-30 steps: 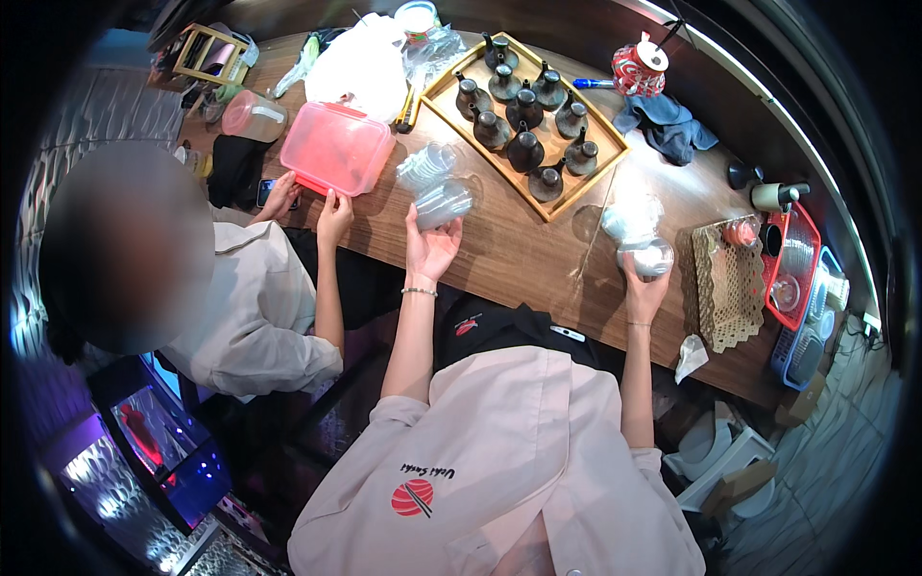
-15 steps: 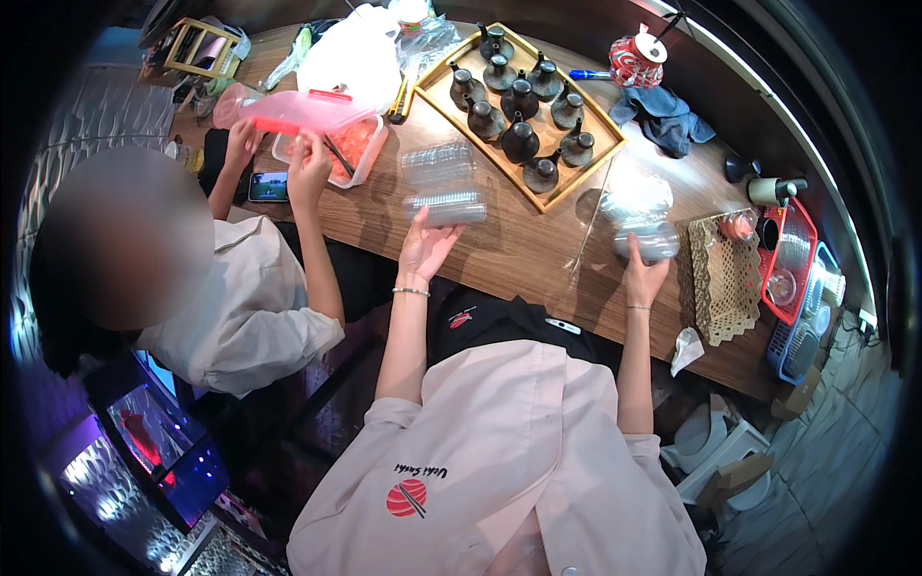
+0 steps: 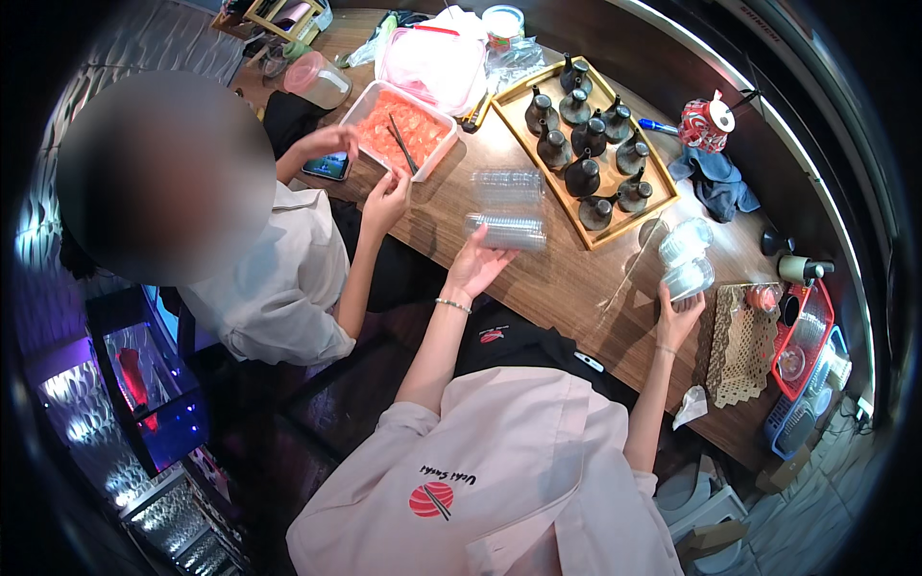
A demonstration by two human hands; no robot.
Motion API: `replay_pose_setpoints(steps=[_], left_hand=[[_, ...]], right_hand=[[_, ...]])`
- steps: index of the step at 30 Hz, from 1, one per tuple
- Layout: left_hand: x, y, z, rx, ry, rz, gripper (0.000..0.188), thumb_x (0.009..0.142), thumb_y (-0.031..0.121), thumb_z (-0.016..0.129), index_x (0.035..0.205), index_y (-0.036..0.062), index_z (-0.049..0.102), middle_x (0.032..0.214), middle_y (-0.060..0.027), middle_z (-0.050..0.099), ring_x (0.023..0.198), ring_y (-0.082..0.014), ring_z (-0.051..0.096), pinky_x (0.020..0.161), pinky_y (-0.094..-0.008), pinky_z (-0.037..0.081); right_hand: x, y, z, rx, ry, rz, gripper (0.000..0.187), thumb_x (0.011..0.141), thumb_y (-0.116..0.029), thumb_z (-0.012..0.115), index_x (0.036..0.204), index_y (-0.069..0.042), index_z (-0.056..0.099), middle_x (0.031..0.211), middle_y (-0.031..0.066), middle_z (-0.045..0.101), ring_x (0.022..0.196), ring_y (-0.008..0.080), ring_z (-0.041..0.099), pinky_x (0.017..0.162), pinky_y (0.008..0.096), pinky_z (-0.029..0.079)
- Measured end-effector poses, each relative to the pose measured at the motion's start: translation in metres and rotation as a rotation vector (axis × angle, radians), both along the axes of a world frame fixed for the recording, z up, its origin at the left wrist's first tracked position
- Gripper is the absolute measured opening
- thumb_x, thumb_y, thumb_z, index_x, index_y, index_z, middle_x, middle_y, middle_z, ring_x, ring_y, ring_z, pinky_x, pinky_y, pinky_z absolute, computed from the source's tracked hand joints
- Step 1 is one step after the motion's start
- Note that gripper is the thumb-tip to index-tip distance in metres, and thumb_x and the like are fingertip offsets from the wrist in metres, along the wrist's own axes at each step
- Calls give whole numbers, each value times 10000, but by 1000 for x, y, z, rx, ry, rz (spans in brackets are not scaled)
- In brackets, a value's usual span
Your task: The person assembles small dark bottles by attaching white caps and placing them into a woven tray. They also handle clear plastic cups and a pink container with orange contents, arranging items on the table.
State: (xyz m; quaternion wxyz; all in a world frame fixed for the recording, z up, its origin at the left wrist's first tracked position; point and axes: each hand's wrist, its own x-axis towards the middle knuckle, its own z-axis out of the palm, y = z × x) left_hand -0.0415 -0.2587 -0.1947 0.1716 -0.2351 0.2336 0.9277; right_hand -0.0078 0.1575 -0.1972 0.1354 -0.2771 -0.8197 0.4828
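Note:
My left hand (image 3: 477, 267) is closed round the near side of a lying stack of clear plastic cups or lids (image 3: 509, 231), too glossy to tell which. Just beyond it lies a second such stack (image 3: 506, 185), apart from my fingers. At the right, my right hand (image 3: 678, 312) has its fingers round a shorter stack of clear round plastic pieces (image 3: 688, 278). More clear pieces (image 3: 685, 240) sit directly behind that stack, shining under the lamp.
A wooden tray (image 3: 588, 240) with several dark spouted bottles stands beyond my hands. Left of me, a co-worker's hands (image 3: 387, 200) are beside a box of orange slices (image 3: 408, 134) with black tongs. At right are a lace-edged basket (image 3: 735, 379), a red basket (image 3: 805, 336) and a blue cloth (image 3: 715, 182).
The whole view has shifted. The co-worker has let go of the pink lid, which lies behind the orange slices. The clear pieces at my right hand have tilted; my left hand stays at its stack.

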Motion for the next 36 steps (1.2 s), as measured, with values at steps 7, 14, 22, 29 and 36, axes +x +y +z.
replay_pose_setpoints(steps=[7, 14, 22, 29, 36], left_hand=[[9, -2, 23, 15, 118, -59, 719, 911, 425, 789, 1466, 90, 478, 1414, -80, 568, 1340, -234, 497, 1127, -419, 426], [13, 31, 65, 46, 181, -202, 542, 966, 215, 748, 1424, 53, 508, 1353, -104, 610, 1186, -232, 640, 1022, -416, 557], [20, 59, 85, -183, 182, -143, 467, 1019, 162, 681, 1404, -4, 475, 1219, -98, 648, 1015, -163, 690, 819, -313, 622], [25, 64, 96, -164, 189, -219, 545, 984, 166, 735, 1426, -18, 476, 1205, -95, 652, 914, -140, 688, 742, -278, 604], [21, 68, 97, -133, 217, -185, 445, 1005, 149, 683, 1386, -20, 526, 1262, -135, 639, 929, -193, 701, 767, -322, 615]], right_hand=[[31, -14, 59, -45, -510, 186, 627, 920, -293, 802, 1362, 40, 507, 1183, 178, 638, 1016, 234, 647, 909, 365, 534], [-2, -154, 99, -819, -33, 751, 643, 840, -75, 861, 1379, 33, 526, 1294, 147, 648, 1118, 211, 673, 972, 338, 559], [-33, -202, 124, -1110, -25, 606, 415, 850, 22, 813, 1210, 63, 610, 1047, 140, 726, 851, 234, 744, 665, 336, 641], [-28, -184, 120, -1163, -17, 647, 413, 872, 24, 781, 1236, 74, 592, 1060, 150, 724, 853, 240, 751, 585, 299, 600], [-37, -171, 119, -992, 244, 654, 507, 885, -71, 777, 1326, 52, 559, 1259, 191, 684, 1154, 298, 687, 893, 395, 596]])
